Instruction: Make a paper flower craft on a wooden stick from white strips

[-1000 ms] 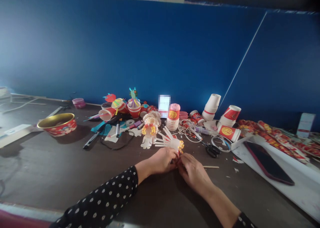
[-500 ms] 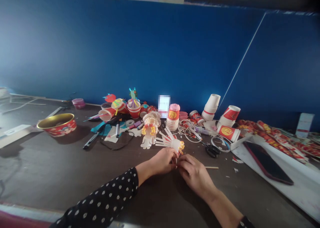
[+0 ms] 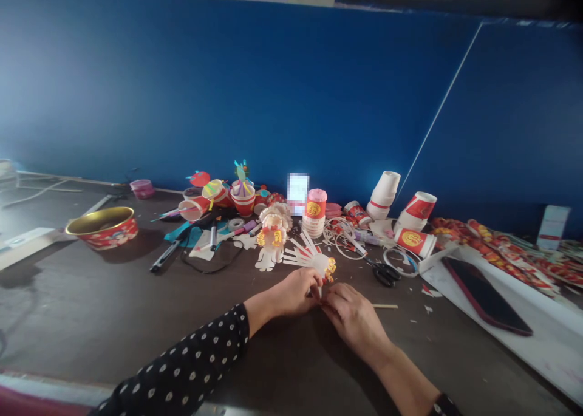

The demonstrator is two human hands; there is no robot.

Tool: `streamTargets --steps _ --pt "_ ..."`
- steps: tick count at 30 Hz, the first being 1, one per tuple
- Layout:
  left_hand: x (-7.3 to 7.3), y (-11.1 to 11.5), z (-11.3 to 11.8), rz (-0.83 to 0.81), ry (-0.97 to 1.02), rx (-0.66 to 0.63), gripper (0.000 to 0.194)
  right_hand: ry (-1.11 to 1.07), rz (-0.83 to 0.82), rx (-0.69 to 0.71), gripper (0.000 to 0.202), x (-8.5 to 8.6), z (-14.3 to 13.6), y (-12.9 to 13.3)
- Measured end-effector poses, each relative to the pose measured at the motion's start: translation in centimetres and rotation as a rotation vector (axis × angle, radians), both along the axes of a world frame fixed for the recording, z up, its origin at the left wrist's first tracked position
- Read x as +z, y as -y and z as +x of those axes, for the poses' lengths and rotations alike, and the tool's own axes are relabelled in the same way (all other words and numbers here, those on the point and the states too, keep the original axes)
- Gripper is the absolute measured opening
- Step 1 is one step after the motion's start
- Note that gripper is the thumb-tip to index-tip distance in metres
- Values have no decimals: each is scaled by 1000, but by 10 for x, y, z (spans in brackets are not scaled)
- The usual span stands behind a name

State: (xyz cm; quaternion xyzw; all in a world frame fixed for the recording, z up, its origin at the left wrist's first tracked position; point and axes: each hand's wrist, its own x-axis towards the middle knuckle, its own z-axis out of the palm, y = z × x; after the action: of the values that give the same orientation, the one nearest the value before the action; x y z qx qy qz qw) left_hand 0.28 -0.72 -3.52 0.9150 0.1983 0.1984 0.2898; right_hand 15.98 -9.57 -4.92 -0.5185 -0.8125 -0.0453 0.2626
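Note:
A white paper cup (image 3: 319,262) cut into long fanned strips lies just beyond my fingers, with red and gold print at its right edge. My left hand (image 3: 300,289) is closed, thumb and fingers pinching one white strip of this cup. Close against it, my right hand (image 3: 356,316) has its fingertips pinched at the lower end of the same strip. The fingers partly hide that strip. A thin light stick (image 3: 385,306) shows to the right of my right hand. Behind the cup stands a paper figure (image 3: 273,237) with ruffled white top and gold pieces.
Paper cups (image 3: 384,195) are stacked at the back, near a cup stack with a pink top (image 3: 315,209). Black scissors (image 3: 386,274) lie to the right, beside a white tray (image 3: 542,349) holding a phone (image 3: 487,294). A red-gold bowl (image 3: 104,234) and a pen (image 3: 164,257) are left.
Both hands stay together at the strip, their fingers shifting only slightly. The whole view has slid a little; the objects on the table stay put.

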Motion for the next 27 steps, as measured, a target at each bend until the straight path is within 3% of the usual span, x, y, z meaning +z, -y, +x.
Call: streamTargets --steps 8,14,19,27 --pt "-3 3 2 -52 22 64 6 1 10 -9 12 -2 2 -1" --pt "2 0 -3 -112 12 -10 3 4 -7 -16 14 -1 0 -1" --pt "6 0 -4 -68 26 -31 5 -15 -14 -27 13 0 -3 -3" --pt "-1 2 -1 -2 48 -4 5 -80 -112 -98 11 0 -3 -1"
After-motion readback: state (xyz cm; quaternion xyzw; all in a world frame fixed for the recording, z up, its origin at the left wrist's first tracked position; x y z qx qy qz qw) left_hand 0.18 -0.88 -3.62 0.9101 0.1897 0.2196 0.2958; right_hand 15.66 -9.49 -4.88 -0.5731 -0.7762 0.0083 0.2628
